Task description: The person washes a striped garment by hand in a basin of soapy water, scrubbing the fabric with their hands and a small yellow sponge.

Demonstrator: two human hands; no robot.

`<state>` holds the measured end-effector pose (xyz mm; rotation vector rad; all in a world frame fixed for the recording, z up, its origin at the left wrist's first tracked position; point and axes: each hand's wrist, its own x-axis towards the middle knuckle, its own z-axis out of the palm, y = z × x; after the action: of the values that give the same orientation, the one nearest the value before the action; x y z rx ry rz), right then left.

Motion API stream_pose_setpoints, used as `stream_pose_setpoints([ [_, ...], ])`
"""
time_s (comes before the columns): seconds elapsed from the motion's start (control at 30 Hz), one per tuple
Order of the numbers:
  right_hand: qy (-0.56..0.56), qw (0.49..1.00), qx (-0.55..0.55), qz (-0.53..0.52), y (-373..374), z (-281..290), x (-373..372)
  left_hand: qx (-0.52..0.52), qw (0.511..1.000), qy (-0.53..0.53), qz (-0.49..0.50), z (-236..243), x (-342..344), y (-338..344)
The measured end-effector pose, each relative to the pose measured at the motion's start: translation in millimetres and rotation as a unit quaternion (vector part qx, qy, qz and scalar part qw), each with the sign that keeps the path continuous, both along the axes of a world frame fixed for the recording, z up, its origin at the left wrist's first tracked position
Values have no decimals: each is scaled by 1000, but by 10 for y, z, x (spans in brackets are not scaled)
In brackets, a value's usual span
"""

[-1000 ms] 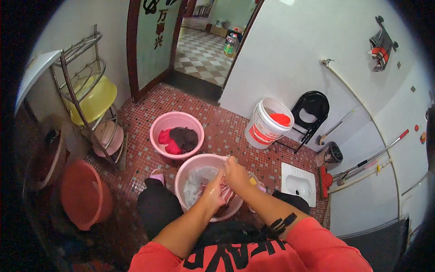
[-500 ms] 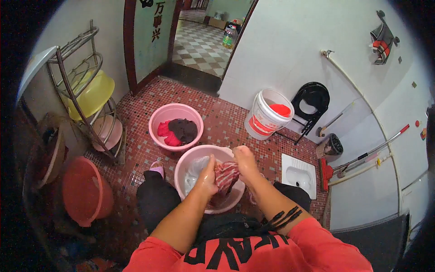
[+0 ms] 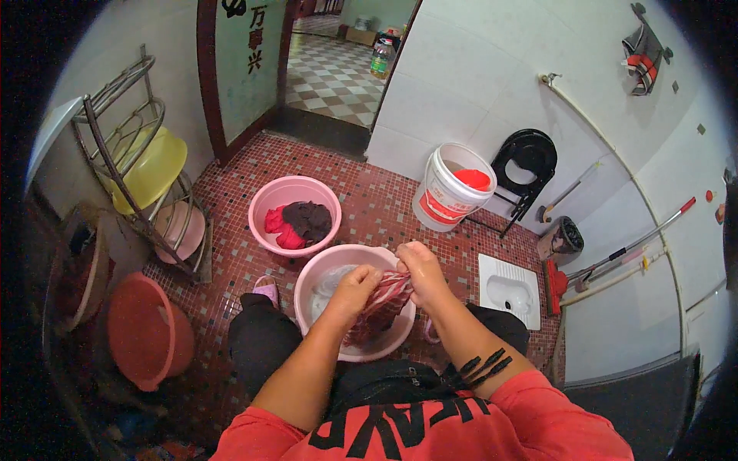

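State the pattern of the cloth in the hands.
Stripes, reddish and whitish, on the cloth; it shows in the head view.

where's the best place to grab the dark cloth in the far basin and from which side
Probably the bunched top of the dark cloth, from above: it lies heaped inside the far basin, whose walls ring it, and the red cloth lies against its left.

Red mosaic floor (image 3: pixel 375 207) (white walls (image 3: pixel 480 65)).

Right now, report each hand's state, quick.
Left hand: closed, holding the red-and-white striped cloth over the pink basin.
Right hand: closed, holding the same cloth at its other side.
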<state>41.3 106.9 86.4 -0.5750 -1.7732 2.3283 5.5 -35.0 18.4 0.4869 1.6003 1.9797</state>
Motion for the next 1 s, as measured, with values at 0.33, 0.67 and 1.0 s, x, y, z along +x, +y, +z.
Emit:
stream_pose_setpoints([
  [0.33,79,882,464,-12,-223,-87,47,277,894,-337,101,49,-6,102],
  [0.67,-65,806,585,63,-251,-130,-125,192,869,-456,10,66,278,281],
  [1.0,30,844,534,-30,11,-352,-111,170,890,-421,-30,216,289,258],
])
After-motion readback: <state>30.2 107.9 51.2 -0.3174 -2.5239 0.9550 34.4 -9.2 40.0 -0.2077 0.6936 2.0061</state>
